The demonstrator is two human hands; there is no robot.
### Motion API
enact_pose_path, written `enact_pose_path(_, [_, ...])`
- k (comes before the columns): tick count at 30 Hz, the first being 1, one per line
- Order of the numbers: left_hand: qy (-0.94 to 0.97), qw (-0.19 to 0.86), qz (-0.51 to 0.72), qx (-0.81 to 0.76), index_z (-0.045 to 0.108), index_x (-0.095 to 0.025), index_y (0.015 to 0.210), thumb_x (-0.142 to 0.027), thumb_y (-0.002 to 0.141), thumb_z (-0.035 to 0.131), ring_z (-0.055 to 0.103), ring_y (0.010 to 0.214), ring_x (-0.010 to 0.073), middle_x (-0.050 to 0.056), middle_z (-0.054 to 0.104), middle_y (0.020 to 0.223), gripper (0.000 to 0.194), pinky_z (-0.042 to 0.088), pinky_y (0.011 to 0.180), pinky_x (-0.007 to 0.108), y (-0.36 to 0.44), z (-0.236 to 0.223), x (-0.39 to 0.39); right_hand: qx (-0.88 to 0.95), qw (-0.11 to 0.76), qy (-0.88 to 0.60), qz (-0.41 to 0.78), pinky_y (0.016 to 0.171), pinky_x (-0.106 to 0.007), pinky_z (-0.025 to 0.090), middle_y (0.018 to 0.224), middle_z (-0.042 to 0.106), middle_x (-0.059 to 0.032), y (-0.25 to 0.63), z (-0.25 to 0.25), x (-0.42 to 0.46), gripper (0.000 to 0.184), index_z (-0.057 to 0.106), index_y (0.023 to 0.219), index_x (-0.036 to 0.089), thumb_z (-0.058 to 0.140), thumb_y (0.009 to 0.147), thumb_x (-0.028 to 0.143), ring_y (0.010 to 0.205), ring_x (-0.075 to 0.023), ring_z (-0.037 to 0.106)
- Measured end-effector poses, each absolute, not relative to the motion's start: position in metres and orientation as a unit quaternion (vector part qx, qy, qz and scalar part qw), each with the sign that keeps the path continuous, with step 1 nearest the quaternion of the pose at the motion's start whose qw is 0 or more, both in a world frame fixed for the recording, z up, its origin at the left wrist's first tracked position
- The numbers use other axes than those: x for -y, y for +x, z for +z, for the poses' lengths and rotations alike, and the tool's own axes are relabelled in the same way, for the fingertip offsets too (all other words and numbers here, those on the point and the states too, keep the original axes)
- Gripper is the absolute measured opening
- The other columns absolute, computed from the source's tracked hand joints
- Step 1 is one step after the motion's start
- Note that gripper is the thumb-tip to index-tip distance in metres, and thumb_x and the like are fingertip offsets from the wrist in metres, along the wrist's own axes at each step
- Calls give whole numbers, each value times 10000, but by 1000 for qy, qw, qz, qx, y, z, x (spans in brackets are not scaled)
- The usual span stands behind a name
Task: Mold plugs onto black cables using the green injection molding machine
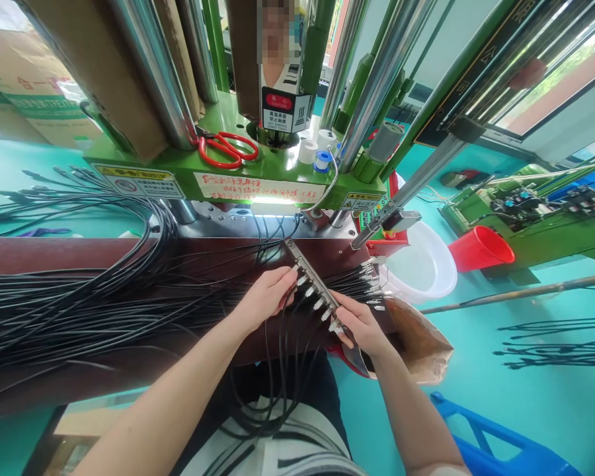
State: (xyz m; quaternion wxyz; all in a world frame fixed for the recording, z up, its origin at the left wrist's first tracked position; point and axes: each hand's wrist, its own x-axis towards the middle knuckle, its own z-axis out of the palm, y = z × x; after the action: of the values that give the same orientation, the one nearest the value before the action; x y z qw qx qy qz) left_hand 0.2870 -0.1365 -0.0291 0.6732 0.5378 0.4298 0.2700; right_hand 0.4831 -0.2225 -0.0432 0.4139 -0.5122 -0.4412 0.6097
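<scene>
A narrow metal mold bar (308,270) is held at a slant above the dark red bench, with a row of several silver cable connectors (318,304) along its near side. My right hand (361,324) is closed around the bar's lower right end. My left hand (264,299) has its fingers pinched at a connector near the bar's upper end; the fingertips are partly hidden. Black cables (283,357) hang from the bar in loops toward my lap. Behind the right hand lie more connector ends (371,281) of black cables.
A green press (218,185) with chrome columns stands ahead, with red-handled scissors (228,151) on its ledge. Bundled black cables (104,330) cover the bench's left side. To the right are a cardboard box (426,340), white tub (421,258), red bucket (483,248) and blue stool (496,443).
</scene>
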Motion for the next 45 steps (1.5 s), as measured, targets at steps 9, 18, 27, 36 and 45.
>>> enact_pose_path(9, [529, 689, 238, -434, 333, -186, 576, -443, 810, 433, 181, 339, 21, -95, 246, 414, 362, 124, 327, 144, 282, -32, 130, 508, 337, -522, 597, 309, -154, 268, 541, 400, 65, 485, -38, 221, 461, 434, 1306, 207, 448, 881, 383, 332, -18, 321])
enact_pose_path(18, [523, 687, 214, -457, 319, -199, 580, -423, 808, 402, 160, 338, 34, -101, 209, 422, 331, 113, 343, 171, 282, -32, 129, 579, 292, -499, 574, 316, -166, 276, 541, 413, 67, 485, -32, 216, 461, 376, 1332, 186, 385, 909, 367, 337, -32, 334])
enact_pose_path(27, [795, 361, 106, -476, 568, -206, 852, -384, 733, 529, 553, 605, 175, -7, 607, 613, 218, 343, 571, 257, 266, -10, 144, 619, 105, -524, 576, 305, -139, 239, 494, 439, 99, 529, 7, 173, 250, 533, 958, 165, 588, 744, 282, 340, -32, 354])
enact_pose_path(36, [771, 369, 211, -474, 574, -215, 836, -436, 799, 443, 525, 560, 140, -27, 588, 592, 260, 363, 565, 240, 217, -6, 137, 772, 25, -447, 451, 558, -215, 425, 699, 606, 0, 514, 10, 86, 230, 691, 880, 141, 593, 676, 182, 579, -104, 549])
enact_pose_path(45, [765, 259, 241, -539, 580, -191, 878, -433, 802, 431, 570, 777, 189, 39, 636, 832, 294, 419, 731, 286, 189, -19, 97, 851, 31, -413, 322, 778, -275, 410, 854, 591, -40, 491, -11, 65, 198, 726, 848, 162, 637, 671, 157, 828, -170, 547])
